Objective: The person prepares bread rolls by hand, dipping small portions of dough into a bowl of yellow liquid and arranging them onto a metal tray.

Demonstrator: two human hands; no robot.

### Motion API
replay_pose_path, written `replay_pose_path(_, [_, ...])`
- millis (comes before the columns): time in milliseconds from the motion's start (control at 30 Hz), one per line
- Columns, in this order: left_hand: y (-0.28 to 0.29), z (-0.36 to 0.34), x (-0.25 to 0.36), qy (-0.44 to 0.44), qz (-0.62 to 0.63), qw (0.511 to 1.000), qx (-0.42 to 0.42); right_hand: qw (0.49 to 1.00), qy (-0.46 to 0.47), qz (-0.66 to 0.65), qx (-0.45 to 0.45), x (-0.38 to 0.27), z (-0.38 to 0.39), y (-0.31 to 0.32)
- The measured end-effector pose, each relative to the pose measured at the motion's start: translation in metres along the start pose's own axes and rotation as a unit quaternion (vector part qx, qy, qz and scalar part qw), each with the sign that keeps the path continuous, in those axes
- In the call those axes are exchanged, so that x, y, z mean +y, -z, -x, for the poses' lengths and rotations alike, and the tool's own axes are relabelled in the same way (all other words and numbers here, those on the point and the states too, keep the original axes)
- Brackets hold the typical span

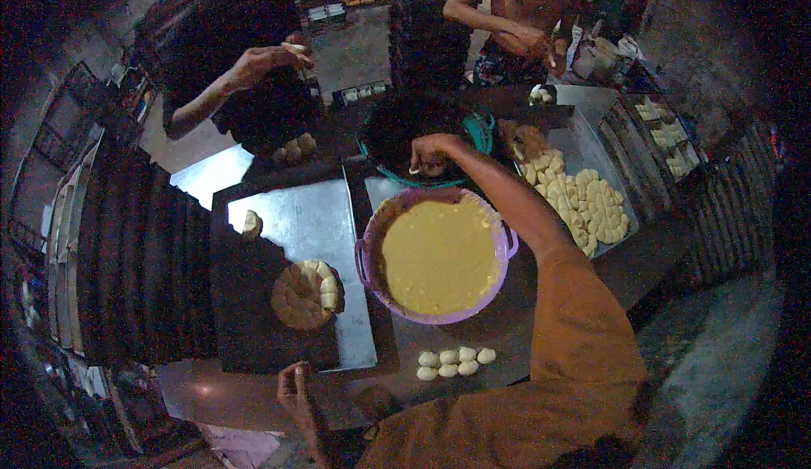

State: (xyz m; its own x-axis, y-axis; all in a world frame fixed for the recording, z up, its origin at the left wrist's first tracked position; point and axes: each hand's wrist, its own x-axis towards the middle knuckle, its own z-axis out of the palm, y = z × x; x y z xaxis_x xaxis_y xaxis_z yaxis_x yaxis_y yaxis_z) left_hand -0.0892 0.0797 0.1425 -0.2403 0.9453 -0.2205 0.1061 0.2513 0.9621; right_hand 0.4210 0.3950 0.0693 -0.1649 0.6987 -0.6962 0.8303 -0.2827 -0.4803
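Note:
My right hand point(435, 153) reaches over a dark-filled basin with a green rim point(483, 135). Its fingers are closed, and a small pale piece shows at their tips. Just nearer stands a purple two-handled tub point(368, 253) of thick yellow mixture point(441, 253). My left hand point(296, 387) is low at the near edge of a metal tray point(291, 207), fingers curled together; whether they hold anything is hidden. On that tray lie a round cluster of dough pieces point(308, 294), partly in shadow, and a single pale piece point(252, 223). Two short rows of dough balls point(454, 363) sit on the table before me.
At right, another tray point(591, 127) bears many pale dough pieces point(583, 199). Stacks of dark trays stand left point(144, 258) and right point(726, 190). Across the table, one person's hand point(262, 65) holds something pale; another person's hands point(536, 44) are at the waist.

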Motion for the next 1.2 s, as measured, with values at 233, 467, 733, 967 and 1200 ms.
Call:
replay_pose_path(233, [-0.014,0.001,-0.003,-0.014,0.023,0.999,-0.042,0.993,0.067,0.058,-0.072,-0.028,0.039,0.008])
replay_pose_path(467, [-0.016,-0.015,0.0,-0.018,0.041,0.998,-0.041,0.988,0.143,0.034,-0.05,-0.026,0.059,0.006])
replay_pose_path(733, [-0.022,-0.013,-0.003,-0.043,0.002,0.989,-0.139,0.895,0.305,-0.319,-0.063,-0.07,0.124,-0.043])
replay_pose_path(967, [-0.1,0.026,0.032,0.217,0.354,0.847,-0.334,0.766,0.352,-0.537,-0.039,-0.154,0.239,-0.217])
replay_pose_path(1200, [-0.084,0.041,0.009,0.258,0.45,0.771,-0.371,0.687,0.346,-0.638,0.019,-0.153,0.269,-0.302])
